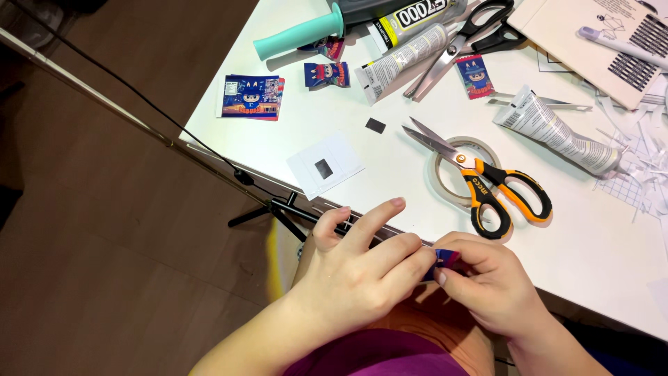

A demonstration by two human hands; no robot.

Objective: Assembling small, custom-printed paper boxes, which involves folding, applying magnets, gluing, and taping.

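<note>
Floorboards of dark wood [104,230] filled the left of the view, crossed by a thin metal rod [132,118] and a black cable running toward a small black stand [278,209] at the table's edge. On the white table [591,244] lay a blue printed packet [252,97], then a white paper square [325,166] with a small dark chip at its middle, and a second dark chip [376,125] just beyond it.

The left hand [362,271] sat at the near edge of the table, index finger lifted and pointing away, the other fingertips pressed down onto a small blue-and-red wrapper [445,259]. The right hand [490,282] met it from the other side, thumb and forefinger pinching the same wrapper. The piece lay between the two grips, just off the table's edge, mostly hidden by the fingers; its long axis could not be told. Both hands touched it, neither nearer.

Further right, orange-and-black scissors [487,184] rested partly open across a roll of clear tape [452,170], blades pointing left and away from the hands. A crumpled glue tube [557,132] lay beyond them, among paper scraps.
</note>
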